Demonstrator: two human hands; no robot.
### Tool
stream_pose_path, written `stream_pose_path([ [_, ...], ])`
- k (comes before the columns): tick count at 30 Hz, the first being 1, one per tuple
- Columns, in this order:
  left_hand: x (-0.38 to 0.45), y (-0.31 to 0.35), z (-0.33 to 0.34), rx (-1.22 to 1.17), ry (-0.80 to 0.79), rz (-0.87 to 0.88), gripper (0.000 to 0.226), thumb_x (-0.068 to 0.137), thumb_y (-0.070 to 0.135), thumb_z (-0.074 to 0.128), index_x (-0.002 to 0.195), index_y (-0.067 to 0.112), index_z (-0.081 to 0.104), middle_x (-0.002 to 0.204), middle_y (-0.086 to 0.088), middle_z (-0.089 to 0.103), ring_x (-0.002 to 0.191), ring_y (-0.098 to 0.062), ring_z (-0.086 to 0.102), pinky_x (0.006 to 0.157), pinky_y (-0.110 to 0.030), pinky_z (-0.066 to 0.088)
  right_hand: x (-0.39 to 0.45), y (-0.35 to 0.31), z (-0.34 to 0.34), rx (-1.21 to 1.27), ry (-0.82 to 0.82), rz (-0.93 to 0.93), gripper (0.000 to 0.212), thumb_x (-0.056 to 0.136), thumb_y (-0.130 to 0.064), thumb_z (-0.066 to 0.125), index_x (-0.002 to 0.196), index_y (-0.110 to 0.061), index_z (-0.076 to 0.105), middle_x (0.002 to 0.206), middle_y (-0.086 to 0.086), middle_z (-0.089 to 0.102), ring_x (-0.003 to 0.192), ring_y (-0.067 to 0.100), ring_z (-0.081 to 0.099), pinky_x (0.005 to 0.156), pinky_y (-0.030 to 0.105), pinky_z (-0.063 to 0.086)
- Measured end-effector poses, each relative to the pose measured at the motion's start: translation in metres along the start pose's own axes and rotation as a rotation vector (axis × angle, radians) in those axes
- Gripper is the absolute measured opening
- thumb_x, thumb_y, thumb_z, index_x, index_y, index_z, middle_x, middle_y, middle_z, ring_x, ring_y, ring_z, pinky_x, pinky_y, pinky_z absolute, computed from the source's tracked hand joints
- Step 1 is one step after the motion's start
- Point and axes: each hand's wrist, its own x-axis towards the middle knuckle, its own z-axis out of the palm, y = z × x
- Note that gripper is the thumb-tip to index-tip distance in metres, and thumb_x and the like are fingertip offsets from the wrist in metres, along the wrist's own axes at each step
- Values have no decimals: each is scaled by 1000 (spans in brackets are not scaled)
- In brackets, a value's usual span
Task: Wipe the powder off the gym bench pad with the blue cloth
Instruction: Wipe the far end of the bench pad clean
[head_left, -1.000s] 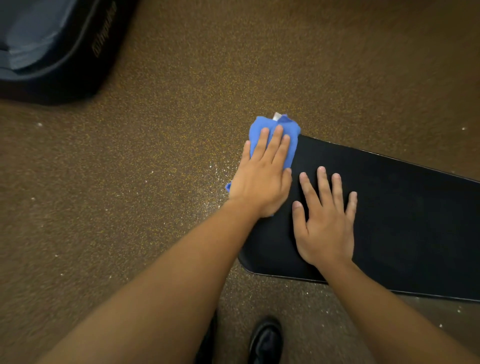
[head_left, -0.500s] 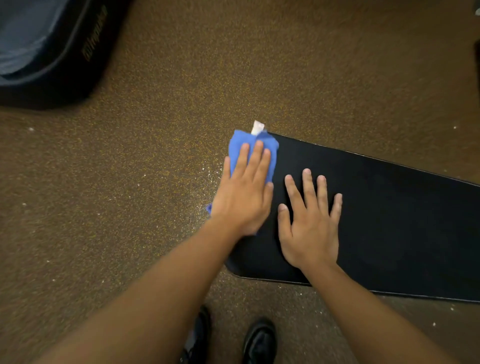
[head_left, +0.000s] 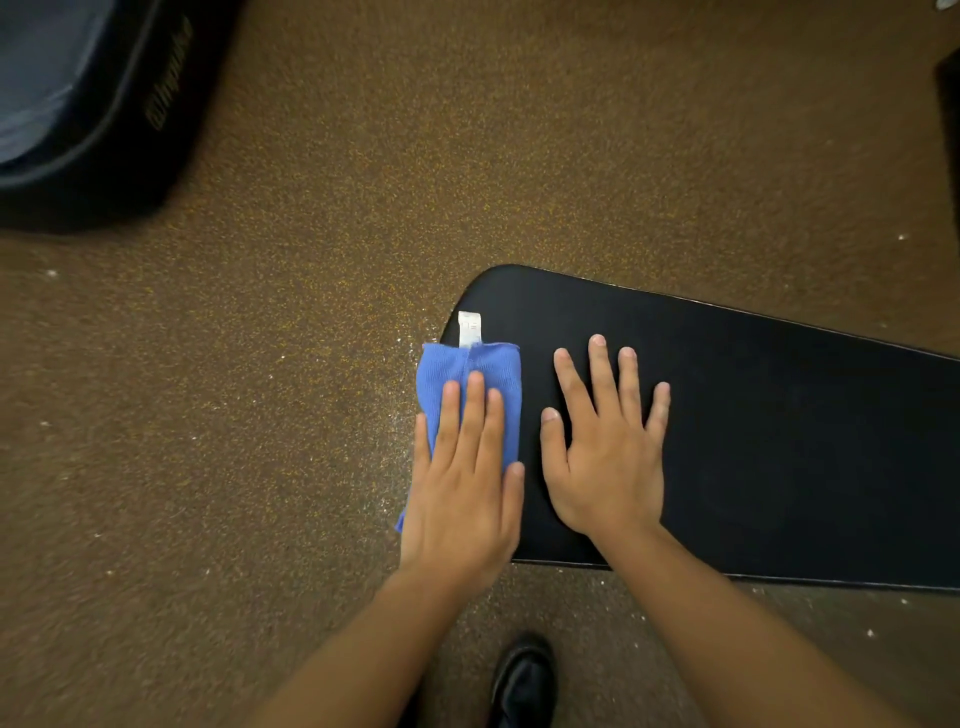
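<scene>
Blue cloth (head_left: 480, 371) now nearer pad's (head_left: 779, 441) front edge.

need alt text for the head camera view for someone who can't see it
Seen from above, a person's left hand presses a folded blue cloth flat on the left end of a black gym bench pad, while the right hand rests open on the pad beside it. White powder specks dot the brown speckled floor by the pad's edge; a black shoe shows below.

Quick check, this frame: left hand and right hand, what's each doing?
Left hand: open, flat fingers pressing the folded blue cloth.
Right hand: open, spread flat on the black padded gym bench pad, holding nothing.
</scene>
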Motion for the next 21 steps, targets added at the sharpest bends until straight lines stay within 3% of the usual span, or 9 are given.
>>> stream_pose_path([
  [6, 78, -21, -19, -57, -61, 10, 71, 96, 46, 18, 156, 12, 3, 164, -3, -7, 150, -21, -15, 120, -42, -4, 0, 1, 1, 5, -5, 5, 58, 97, -45, 25, 153, -29, 24, 163, 4, 16, 150, 28, 8, 118, 60, 10],
  [10, 134, -37, -34, -208, -150, -19, 66, 103, 34, 35, 156, 10, 2, 165, -6, -5, 151, -24, -8, 122, -47, 6, 0, 1, 1, 5, -3, 4, 58, 97, -45, 26, 153, -29, 25, 162, 4, 17, 150, 29, 9, 117, 60, 10],
  [15, 67, -14, -17, 46, -53, 35, 68, 98, 41, 21, 156, 6, 9, 164, -10, -1, 151, -27, -7, 121, -48, 0, 0, 1, 2, 2, -1, 2, 58, 97, -44, 26, 153, -28, 25, 163, 4, 17, 150, 29, 9, 117, 60, 10],
  [21, -19, 14, 7, 71, -30, 23, 63, 99, 35, 28, 153, 2, 24, 162, -14, 15, 151, -31, 9, 116, -53, 13, 1, 2, 3, -13, 5, 0, 57, 98, -41, 26, 153, -28, 23, 162, 5, 17, 150, 29, 9, 117, 60, 12],
])
